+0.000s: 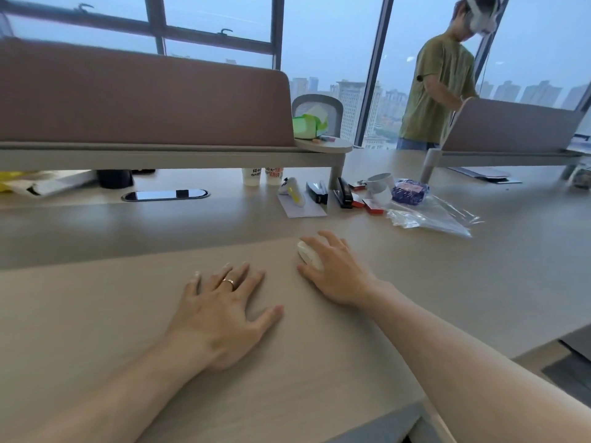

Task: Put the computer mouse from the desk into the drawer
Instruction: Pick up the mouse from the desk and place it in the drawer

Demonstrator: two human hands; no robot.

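A white computer mouse (307,254) lies on the beige desk (128,308), right of centre. My right hand (335,270) covers it, fingers curled over its top and thumb against its near side; only the mouse's left part shows. My left hand (220,311) rests flat on the desk to the left, fingers spread, a ring on one finger, holding nothing. At the bottom edge a grey drawer front (383,426) shows below the desk edge; whether the drawer stands open cannot be told.
Behind the mouse lie staplers (342,193), red boxes (372,206), a tape roll (380,187), a clear plastic bag (431,215), two cups (251,176) and a paper sheet (302,210). A brown divider (144,97) stands at the back. A person (435,87) stands far right.
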